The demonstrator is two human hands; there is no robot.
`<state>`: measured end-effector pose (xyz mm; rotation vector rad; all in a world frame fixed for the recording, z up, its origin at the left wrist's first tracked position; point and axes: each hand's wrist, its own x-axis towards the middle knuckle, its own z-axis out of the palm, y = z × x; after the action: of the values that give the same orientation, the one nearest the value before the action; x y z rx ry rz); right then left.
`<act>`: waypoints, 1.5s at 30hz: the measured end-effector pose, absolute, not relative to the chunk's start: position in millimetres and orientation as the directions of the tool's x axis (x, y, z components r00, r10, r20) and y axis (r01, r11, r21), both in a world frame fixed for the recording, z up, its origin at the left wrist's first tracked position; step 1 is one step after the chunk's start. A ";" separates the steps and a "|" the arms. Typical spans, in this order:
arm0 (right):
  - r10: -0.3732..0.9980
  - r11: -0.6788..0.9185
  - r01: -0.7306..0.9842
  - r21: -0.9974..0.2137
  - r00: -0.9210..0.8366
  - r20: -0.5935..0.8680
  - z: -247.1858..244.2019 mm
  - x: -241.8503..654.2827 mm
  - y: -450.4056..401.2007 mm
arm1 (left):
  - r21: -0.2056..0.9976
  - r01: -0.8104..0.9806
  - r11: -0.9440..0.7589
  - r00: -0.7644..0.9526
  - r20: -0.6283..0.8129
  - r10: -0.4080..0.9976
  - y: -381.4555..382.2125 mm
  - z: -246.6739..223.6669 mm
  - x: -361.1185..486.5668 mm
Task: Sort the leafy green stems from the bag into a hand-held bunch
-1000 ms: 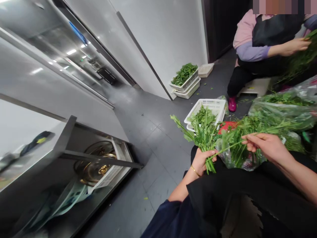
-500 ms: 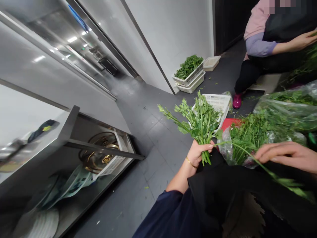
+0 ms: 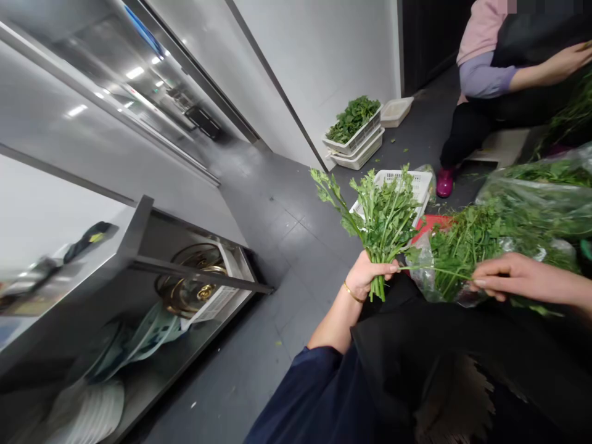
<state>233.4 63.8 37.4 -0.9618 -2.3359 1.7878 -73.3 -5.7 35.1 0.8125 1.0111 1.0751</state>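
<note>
Your left hand (image 3: 365, 274) is clasping greens (image 3: 386, 216), your right hand (image 3: 513, 279) pinching a stem (image 3: 437, 269); floor (image 3: 293, 302) is separating you from the shelf edge (image 3: 187, 356).

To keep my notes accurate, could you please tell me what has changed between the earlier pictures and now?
The right hand has moved lower and farther from the left hand; the stem stretched between them, which sloped up toward the right, now runs nearly level. The left hand still grips the bunch of greens, and the stacked baskets stay by the wall.
</note>
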 end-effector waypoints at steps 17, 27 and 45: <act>0.450 0.888 0.368 -0.275 -0.817 0.360 38.7 171.2 50.8 | 0.866 -0.364 0.342 0.226 -0.274 0.935 1.7 29.4 -46.8; 0.858 0.255 0.218 -0.942 -0.499 0.117 42.6 174.2 37.5 | 0.845 -0.429 0.320 0.318 -0.190 0.929 4.3 49.9 -21.7; 0.675 0.735 0.626 -0.259 -0.645 0.357 42.9 240.9 89.8 | 0.802 -0.354 0.481 0.410 -0.329 0.850 1.4 54.3 -25.7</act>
<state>240.9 89.8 42.9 -0.9943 -2.5043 0.1545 -25.7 1.4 54.3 0.7101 0.8197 0.8443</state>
